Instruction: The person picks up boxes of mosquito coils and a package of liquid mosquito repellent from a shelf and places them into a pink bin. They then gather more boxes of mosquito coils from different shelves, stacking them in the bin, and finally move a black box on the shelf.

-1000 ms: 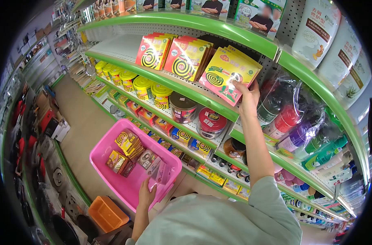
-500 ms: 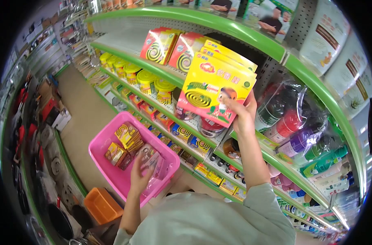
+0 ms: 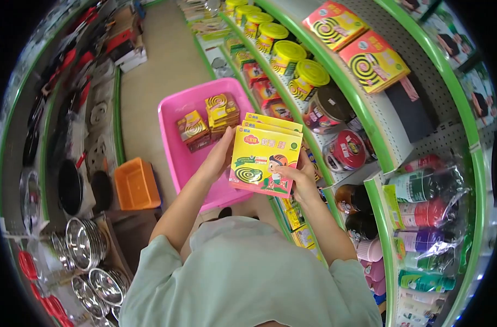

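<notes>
A small stack of yellow-and-pink mosquito coil boxes (image 3: 259,158) is held up in front of me, over the right side of the pink basket (image 3: 169,141). My right hand (image 3: 303,182) grips its right edge, thumb across the front box and the other fingers mostly out of sight. At the left edge, my left hand (image 3: 221,152) is closed against the stack, its fingertips partly hidden behind it. Inside the basket lie two piles of smaller brown-and-yellow coil boxes, the left pile (image 3: 193,128) and the right pile (image 3: 222,111).
Right of me, a green-edged shelf bears more mosquito coil boxes (image 3: 374,62), yellow-lidded tubs (image 3: 289,52) and wrapped bottles (image 3: 417,212). An orange bin (image 3: 137,185) stands left of the basket. Steel bowls (image 3: 88,242) and pans (image 3: 70,188) line the left side.
The box stack has come away from the shelf, down and left over the basket. My left hand has risen from inside the basket to the stack. My view has turned.
</notes>
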`<state>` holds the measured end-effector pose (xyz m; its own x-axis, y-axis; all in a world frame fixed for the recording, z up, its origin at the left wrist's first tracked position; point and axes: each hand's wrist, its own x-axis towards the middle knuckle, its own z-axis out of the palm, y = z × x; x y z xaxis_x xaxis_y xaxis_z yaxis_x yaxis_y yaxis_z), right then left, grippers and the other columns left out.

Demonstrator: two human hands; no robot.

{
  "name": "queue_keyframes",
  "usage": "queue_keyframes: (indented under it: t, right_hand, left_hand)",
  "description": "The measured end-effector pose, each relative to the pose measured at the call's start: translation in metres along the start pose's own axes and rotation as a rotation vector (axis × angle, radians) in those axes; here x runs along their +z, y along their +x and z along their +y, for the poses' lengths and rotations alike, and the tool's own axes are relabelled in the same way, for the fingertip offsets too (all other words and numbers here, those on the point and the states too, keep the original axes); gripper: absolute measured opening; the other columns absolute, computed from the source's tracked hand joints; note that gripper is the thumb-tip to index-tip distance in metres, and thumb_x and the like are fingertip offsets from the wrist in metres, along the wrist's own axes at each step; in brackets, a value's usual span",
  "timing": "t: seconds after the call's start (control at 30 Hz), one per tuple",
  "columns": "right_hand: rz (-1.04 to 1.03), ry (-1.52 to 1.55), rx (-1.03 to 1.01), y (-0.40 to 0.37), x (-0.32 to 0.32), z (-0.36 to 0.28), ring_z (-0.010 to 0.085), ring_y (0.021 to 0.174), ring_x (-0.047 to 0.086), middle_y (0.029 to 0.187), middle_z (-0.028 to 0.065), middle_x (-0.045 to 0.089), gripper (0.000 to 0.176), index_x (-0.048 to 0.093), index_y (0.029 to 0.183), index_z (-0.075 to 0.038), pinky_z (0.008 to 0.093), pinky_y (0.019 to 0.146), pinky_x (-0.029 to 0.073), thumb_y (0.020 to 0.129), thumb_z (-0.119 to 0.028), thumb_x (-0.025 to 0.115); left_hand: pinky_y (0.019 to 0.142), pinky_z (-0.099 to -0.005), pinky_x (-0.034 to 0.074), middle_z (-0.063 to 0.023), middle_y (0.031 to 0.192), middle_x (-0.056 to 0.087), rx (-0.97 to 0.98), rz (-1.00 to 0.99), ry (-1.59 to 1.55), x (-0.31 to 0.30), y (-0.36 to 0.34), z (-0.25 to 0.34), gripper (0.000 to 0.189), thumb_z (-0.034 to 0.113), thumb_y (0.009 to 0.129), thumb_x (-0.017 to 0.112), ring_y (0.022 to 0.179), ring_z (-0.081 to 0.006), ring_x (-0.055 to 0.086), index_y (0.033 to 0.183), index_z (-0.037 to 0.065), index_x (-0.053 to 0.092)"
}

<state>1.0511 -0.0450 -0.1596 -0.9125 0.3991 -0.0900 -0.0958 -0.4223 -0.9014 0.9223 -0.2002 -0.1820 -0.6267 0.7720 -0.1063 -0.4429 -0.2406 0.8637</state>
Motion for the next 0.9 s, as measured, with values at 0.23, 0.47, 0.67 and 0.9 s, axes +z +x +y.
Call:
queue_keyframes:
  t: [0.23,0.47,0.67,0.9]
  right_hand:
    - [-0.029,-0.015,0.16,0.005,-0.014,0.042,0.0219,0.096,0.055,0.107,0.015,0.051,0.065,0.035,0.12,0.003,0.033,0.082,0.047,0.062,0.005,0.064]
    - [0.001,-0.064,0.239,0.001,-0.018,0.056,0.0196,0.097,0.052,0.105,0.0124,0.051,0.072,0.034,0.122,0.003,0.0298,0.082,0.045,0.059,0.002,0.068]
    - [-0.012,-0.07,0.32,-0.005,-0.021,0.051,0.0194,0.097,0.053,0.105,0.0126,0.051,0.072,0.033,0.122,0.003,0.0295,0.082,0.044,0.059,0.003,0.068]
    - [-0.014,-0.137,0.284,-0.007,-0.017,0.05,0.0191,0.098,0.053,0.107,0.0126,0.051,0.074,0.032,0.124,0.003,0.0295,0.084,0.044,0.059,0.004,0.068]
  left_hand:
    - [0.09,-0.0294,0.037,-0.0041,0.121,0.047,-0.129,0.152,-0.108,-0.023,-0.016,-0.038,0.056,0.051,0.089,0.029,0.11,-0.0154,0.045,0.126,0.008,0.037]
    - [0.094,-0.0304,0.035,-0.0102,0.123,0.043,-0.175,0.152,-0.119,-0.025,-0.031,-0.055,0.064,0.027,0.081,0.059,0.113,-0.0184,0.042,0.131,0.006,0.024]
    - [0.094,-0.0325,0.037,-0.0104,0.122,0.043,-0.115,0.076,-0.129,-0.037,-0.036,-0.072,0.072,0.008,0.072,0.067,0.112,-0.019,0.043,0.13,0.004,0.025]
    - [0.094,-0.0337,0.038,-0.0097,0.117,0.049,-0.158,0.027,-0.112,-0.043,-0.036,-0.071,0.068,0.005,0.069,0.069,0.106,-0.0193,0.05,0.125,0.002,0.032]
